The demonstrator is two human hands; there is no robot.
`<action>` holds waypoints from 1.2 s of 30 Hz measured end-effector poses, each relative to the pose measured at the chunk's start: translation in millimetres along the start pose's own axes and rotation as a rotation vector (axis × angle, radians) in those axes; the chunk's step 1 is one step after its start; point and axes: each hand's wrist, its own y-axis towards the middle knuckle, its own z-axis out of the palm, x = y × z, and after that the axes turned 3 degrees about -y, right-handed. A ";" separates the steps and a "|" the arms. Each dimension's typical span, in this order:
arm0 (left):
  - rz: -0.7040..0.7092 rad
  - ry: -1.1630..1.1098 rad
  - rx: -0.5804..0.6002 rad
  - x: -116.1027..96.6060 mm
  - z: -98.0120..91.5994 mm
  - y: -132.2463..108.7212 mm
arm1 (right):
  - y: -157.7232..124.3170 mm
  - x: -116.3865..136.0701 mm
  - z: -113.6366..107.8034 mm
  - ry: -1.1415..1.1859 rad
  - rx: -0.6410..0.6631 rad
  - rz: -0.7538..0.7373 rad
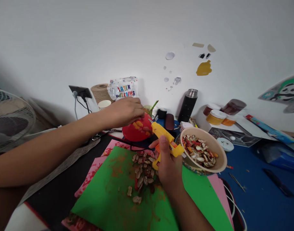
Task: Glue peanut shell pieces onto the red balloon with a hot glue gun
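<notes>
My right hand (169,166) is wrapped round a yellow hot glue gun (165,133), its nozzle pointing up and left toward a red balloon (134,134). Orange and reddish shell pieces (137,124) sit on the balloon's side. Over the top of the balloon, my left hand (127,110) is bent with its fingers closed together; what they pinch, if anything, is hidden. Below, a heap of peanut shells (143,171) lies on a stained green sheet (106,189). Right of the glue gun stands a beige bowl (220,150) holding painted and plain shells.
Behind are a balloon bag (124,88), a twine roll (100,93), a paper cup (104,104) and a black flask (188,106). Paint jars (215,117) stand at the right. Tweezers (237,182) lie on the blue surface. A fan (11,112) is at the left.
</notes>
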 end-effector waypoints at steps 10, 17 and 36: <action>-0.043 -0.123 -0.002 -1.8 4.5 -1.3 | -1.0 -3.0 -1.7 -0.017 0.037 -0.014; -0.026 -0.097 0.030 1.0 7.3 -1.6 | -2.4 -4.3 -1.6 -0.011 0.068 -0.012; -0.048 -0.022 0.022 -6.1 7.8 -3.1 | -2.8 -1.8 -0.9 0.012 0.060 0.012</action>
